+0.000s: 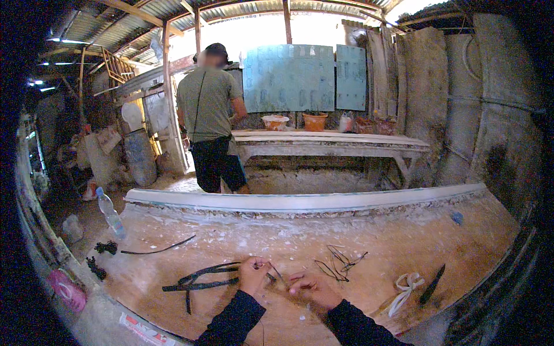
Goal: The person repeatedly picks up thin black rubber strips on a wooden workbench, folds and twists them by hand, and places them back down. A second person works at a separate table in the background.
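Observation:
Closed around a bundle of flat black strips (210,275) is my left hand (254,274); the strips' loose ends spread leftward over the wooden tabletop (358,305). From its fingertips a short length of thin black strip (277,272) slants down to my right hand (314,289). The right fingers are bent in a pinch at that strip's lower end; the exact contact is small and blurred. Right of my hands lies a loose tangle of thin black cord (340,265). Farther right are a white tied strip (404,291) and a dark pointed blade-like piece (433,284).
A long white moulding (306,202) runs along the table's far edge. At left stand a plastic bottle (109,212), small black bundles (106,247) and a single black strip (158,247). A person (210,115) stands beyond, near a bench (329,138) with orange basins (314,121).

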The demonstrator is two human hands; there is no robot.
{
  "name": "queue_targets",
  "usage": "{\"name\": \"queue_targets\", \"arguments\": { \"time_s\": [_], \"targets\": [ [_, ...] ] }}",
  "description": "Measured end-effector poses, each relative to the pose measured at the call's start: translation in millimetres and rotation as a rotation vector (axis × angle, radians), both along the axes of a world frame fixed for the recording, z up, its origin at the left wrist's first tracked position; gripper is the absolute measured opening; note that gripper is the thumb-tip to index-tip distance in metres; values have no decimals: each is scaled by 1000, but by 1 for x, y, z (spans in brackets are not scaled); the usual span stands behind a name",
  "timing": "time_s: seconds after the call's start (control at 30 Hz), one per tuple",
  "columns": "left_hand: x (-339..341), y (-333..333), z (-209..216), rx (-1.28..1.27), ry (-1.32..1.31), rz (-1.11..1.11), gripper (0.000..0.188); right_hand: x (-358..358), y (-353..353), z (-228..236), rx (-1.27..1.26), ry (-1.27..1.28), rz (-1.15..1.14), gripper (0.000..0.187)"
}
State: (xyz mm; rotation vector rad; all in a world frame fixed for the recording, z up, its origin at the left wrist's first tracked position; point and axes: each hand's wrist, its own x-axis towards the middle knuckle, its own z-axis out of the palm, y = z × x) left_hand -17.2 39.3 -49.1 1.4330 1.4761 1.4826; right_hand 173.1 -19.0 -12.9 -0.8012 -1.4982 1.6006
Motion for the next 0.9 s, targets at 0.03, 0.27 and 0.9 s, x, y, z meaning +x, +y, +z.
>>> {"name": "queue_targets", "arguments": {
  "time_s": [0.03, 0.27, 0.9],
  "targets": [
    [1, -1, -1, -6, -36, -7, 7, -4, -4, 2, -43, 15, 42, 11],
    [3, -3, -3, 78, 175, -47, 10, -3, -10, 7, -93, 48, 69, 14],
    [31, -36, 15, -45, -94, -826, 9, 17, 24, -18, 362, -93, -565, 14]
  ]
}}
